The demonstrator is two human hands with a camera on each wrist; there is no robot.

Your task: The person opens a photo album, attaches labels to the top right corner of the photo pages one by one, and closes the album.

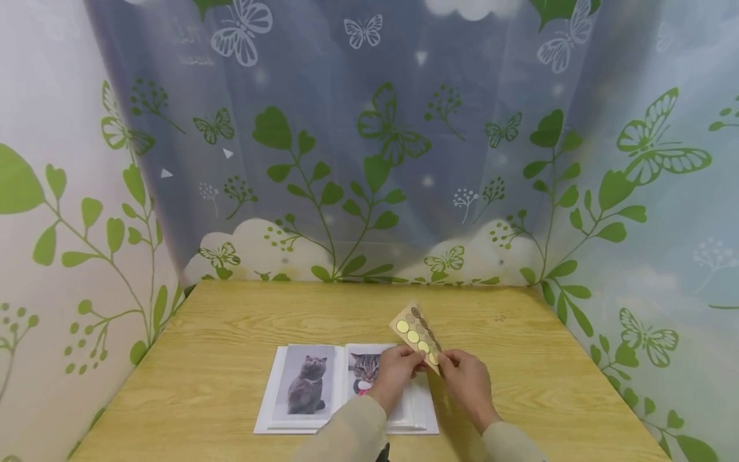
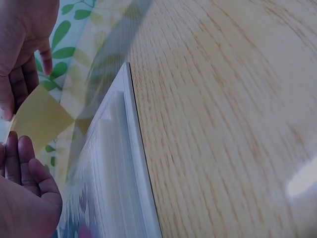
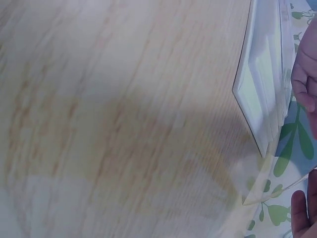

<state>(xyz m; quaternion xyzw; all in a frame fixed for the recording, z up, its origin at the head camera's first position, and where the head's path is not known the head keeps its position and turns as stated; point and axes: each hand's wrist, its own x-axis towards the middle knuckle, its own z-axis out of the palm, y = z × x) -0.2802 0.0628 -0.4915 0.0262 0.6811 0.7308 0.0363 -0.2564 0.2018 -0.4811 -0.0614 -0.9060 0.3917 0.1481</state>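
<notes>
A brown sheet of round gold stickers [image 1: 412,332] is held tilted above the right side of an open photo album [image 1: 264,410]. My left hand [image 1: 394,373] pinches its lower left edge, over the album's right page. At the lower right corner my right hand [image 1: 469,382] pinches the same sheet, just past the album's right edge. The plain back of the sticker sheet [image 2: 42,118] shows between both hands in the left wrist view. Only a thin edge of it shows in the right wrist view. The left hand and sleeve cover part of the right page.
The album lies on a wood-grain table [image 1: 190,378]. A photo of a grey cat [image 1: 307,385] fills its left page, and a tabby cat photo [image 1: 365,366] is on the right. Curtains [image 1: 323,205] printed with leaves and butterflies surround the table's back and sides.
</notes>
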